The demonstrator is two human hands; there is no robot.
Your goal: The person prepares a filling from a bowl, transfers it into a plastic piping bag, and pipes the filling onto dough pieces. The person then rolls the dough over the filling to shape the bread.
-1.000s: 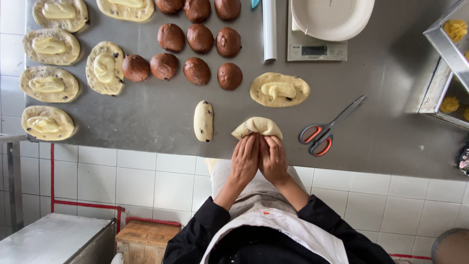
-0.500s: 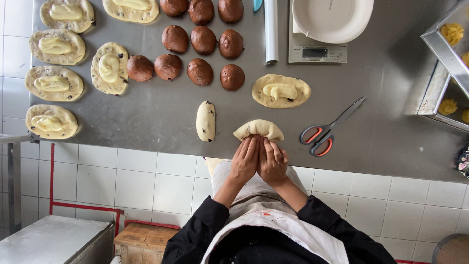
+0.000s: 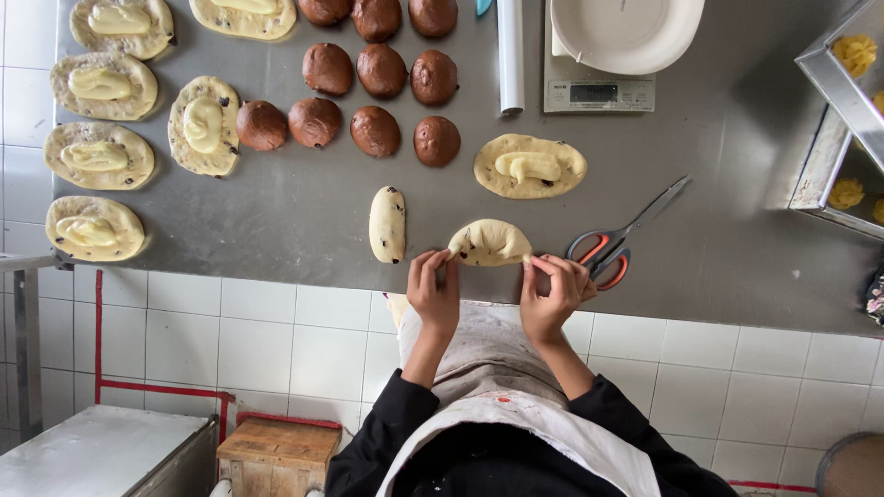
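The far edge crops the white bowl [image 3: 626, 32], top dough pieces and chocolate balls. The right edge cuts the metal tray [image 3: 843, 120]. Scale display [image 3: 594, 92] digits are too small to read.

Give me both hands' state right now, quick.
Left hand: fingertips pinching the left end of the folded dough piece.
Right hand: fingertips pinching its right end, beside the scissors.

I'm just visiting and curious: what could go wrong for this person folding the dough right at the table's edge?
The folded dough sits close to the table edge, pinched at its ends by the left hand and right hand, so it might slide off. Its seam may open and leak filling. The scissors lie right beside the right hand, which could bump them.
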